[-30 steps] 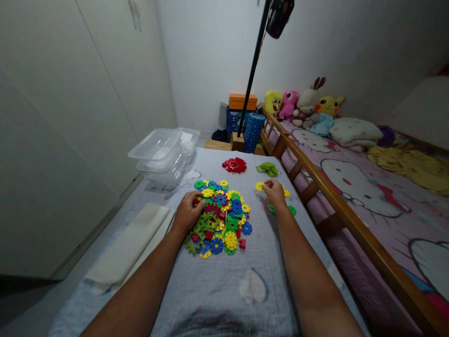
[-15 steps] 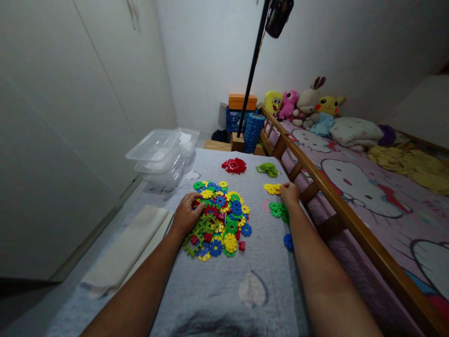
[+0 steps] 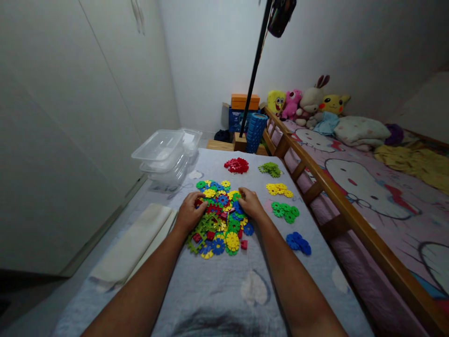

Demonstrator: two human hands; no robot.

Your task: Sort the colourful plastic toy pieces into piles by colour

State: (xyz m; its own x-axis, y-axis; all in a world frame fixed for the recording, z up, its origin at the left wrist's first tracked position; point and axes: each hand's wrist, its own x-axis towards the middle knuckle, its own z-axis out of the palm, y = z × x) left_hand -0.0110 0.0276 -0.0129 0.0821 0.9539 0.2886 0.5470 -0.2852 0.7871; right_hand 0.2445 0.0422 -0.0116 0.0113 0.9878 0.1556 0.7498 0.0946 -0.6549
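A mixed heap of plastic snowflake-shaped building pieces (image 3: 218, 238) in red, yellow, blue and green lies in the middle of the cloth-covered table. On its left edge rests my left hand (image 3: 191, 213), thumb and fingers apart over the pieces. My right hand (image 3: 250, 203) reaches in at the heap's right side, its fingertips at the pieces and its thumb apart from them. Sorted groups lie farther off: red pieces (image 3: 237, 165), light green pieces (image 3: 270, 169), yellow pieces (image 3: 279, 189), green pieces (image 3: 286, 212) and blue pieces (image 3: 299, 244).
Stacked clear plastic containers (image 3: 159, 147) stand at the table's back left. A folded cream cloth (image 3: 135, 241) lies along the left side. The wooden bed rail (image 3: 329, 192) runs down the right. Behind the table rise a black pole (image 3: 253, 75) and a blue foam roller (image 3: 256, 133).
My right hand has moved left from the yellow group to the mixed heap. The yellow, green and blue groups now show in full. My left hand stays at the heap.
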